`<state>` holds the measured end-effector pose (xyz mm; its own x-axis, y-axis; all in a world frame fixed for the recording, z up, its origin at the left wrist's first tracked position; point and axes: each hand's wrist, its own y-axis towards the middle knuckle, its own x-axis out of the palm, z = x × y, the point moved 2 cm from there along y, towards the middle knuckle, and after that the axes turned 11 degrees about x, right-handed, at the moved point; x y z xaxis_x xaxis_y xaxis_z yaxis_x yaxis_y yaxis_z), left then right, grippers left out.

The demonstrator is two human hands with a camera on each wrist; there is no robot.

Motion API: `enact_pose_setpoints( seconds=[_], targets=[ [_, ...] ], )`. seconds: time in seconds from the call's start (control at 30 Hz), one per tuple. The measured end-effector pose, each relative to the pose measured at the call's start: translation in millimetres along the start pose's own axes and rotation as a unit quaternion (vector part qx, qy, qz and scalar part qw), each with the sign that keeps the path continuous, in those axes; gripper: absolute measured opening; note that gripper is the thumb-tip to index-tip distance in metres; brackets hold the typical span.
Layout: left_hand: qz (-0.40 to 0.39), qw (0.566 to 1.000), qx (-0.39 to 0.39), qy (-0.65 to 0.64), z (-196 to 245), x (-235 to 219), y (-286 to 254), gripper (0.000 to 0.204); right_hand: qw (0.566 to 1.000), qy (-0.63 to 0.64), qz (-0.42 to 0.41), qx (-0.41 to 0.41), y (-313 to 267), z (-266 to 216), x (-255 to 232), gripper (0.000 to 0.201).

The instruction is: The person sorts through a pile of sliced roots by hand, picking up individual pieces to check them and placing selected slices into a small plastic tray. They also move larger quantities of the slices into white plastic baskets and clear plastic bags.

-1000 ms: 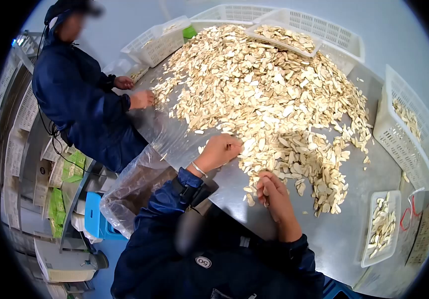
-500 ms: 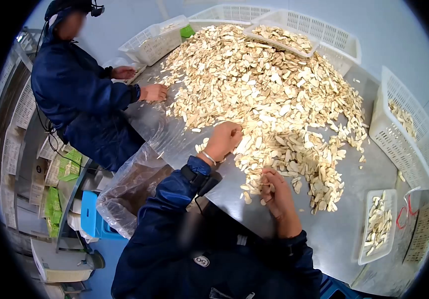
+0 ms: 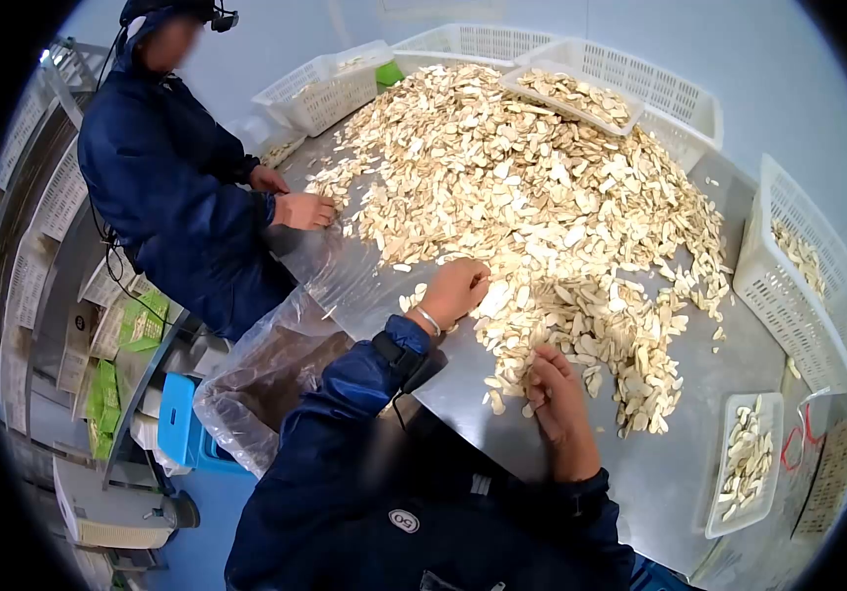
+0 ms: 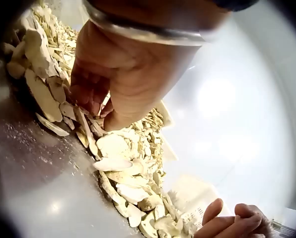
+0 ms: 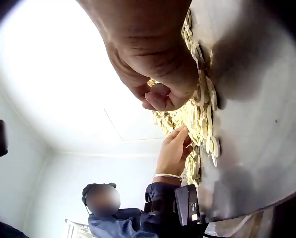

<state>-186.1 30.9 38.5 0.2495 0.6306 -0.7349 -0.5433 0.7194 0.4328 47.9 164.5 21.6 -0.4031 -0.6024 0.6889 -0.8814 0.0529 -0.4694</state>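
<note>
Pale dried slices (image 3: pixel 532 197) lie in a large heap on the metal table (image 3: pixel 463 379). My left hand (image 3: pixel 453 294) is at the heap's near left edge. In the left wrist view this hand (image 4: pixel 133 74) has thumb and fingers closed around a slice (image 4: pixel 105 103) among the others. Just above the heap's near edge is my right hand (image 3: pixel 563 404), palm turned inward. Its fingers are curled in the right wrist view, where the hand (image 5: pixel 148 59) shows no slice between them; part of its grip is hidden.
A shallow tray of slices (image 3: pixel 776 458) is at the right, near a tall white basket (image 3: pixel 808 320). More baskets (image 3: pixel 330 98) line the back. Another person (image 3: pixel 182 187) works at the left side. A clear plastic bag (image 3: pixel 236 399) hangs at the table's left edge.
The head view has shifted slightly. My left hand has stayed at the heap's edge, and the right fingers have curled in more. The other person's hands have moved across the table toward the slices.
</note>
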Motion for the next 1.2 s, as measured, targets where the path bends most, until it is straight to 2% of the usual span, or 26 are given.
enact_pose_setpoints(
  seconds=[0.1,0.23,0.27,0.37,0.43,0.5,0.53,0.6,0.7,0.73,0.83,0.87,0.97,1.0,1.1,1.2],
  targets=[
    [-0.003,0.999,0.006,0.044,-4,-2,-1,0.016,1.000,0.005,0.009,-0.011,-1,-2,3,0.021],
    [0.029,0.991,-0.094,-0.090,1,-10,-8,0.020,0.998,0.047,0.029,0.035,-7,-8,14,0.026],
    [-0.028,0.964,-0.118,-0.237,5,-12,-8,0.023,0.997,0.047,0.038,0.042,-9,-10,20,0.027],
    [-0.111,0.868,-0.193,-0.444,41,-26,8,0.022,0.995,0.075,0.046,0.040,-10,-9,30,0.027],
    [-0.107,0.905,-0.178,-0.371,37,-25,22,0.022,0.995,0.082,0.043,0.034,-12,-10,28,0.027],
    [-0.074,0.971,-0.088,-0.212,3,-10,30,0.022,0.996,0.074,0.033,0.030,-9,-11,20,0.027],
    [-0.058,0.980,-0.079,-0.171,-1,-5,32,0.021,0.995,0.095,0.001,0.026,0,-4,6,0.026],
    [-0.025,0.994,-0.063,-0.087,-1,3,38,0.019,0.996,0.087,-0.010,0.012,-2,-5,4,0.024],
    [-0.034,0.994,0.105,-0.022,16,15,44,0.021,0.998,0.068,-0.013,0.006,-5,-7,8,0.021],
    [-0.045,0.980,0.188,0.041,22,17,45,0.027,0.998,0.060,-0.011,0.007,-6,-8,10,0.020],
    [-0.075,0.982,0.159,0.068,35,20,39,0.029,0.999,0.052,-0.004,0.010,-6,-7,10,0.018],
    [-0.057,0.983,0.160,0.071,35,19,38,0.027,0.999,0.050,-0.001,0.011,-6,-8,11,0.018],
    [-0.064,0.991,0.099,0.062,32,18,35,0.027,0.999,0.047,0.007,0.008,-9,-10,13,0.018],
    [-0.049,0.990,0.109,0.076,31,18,34,0.021,0.999,0.044,0.009,0.007,-10,-10,13,0.018],
    [-0.062,0.991,0.090,0.073,31,13,31,0.020,0.999,0.039,0.011,0.011,-11,-10,15,0.017],
    [-0.032,0.981,0.174,0.076,38,11,31,0.018,0.999,0.042,0.006,0.013,-9,-10,13,0.016]
  ],
)
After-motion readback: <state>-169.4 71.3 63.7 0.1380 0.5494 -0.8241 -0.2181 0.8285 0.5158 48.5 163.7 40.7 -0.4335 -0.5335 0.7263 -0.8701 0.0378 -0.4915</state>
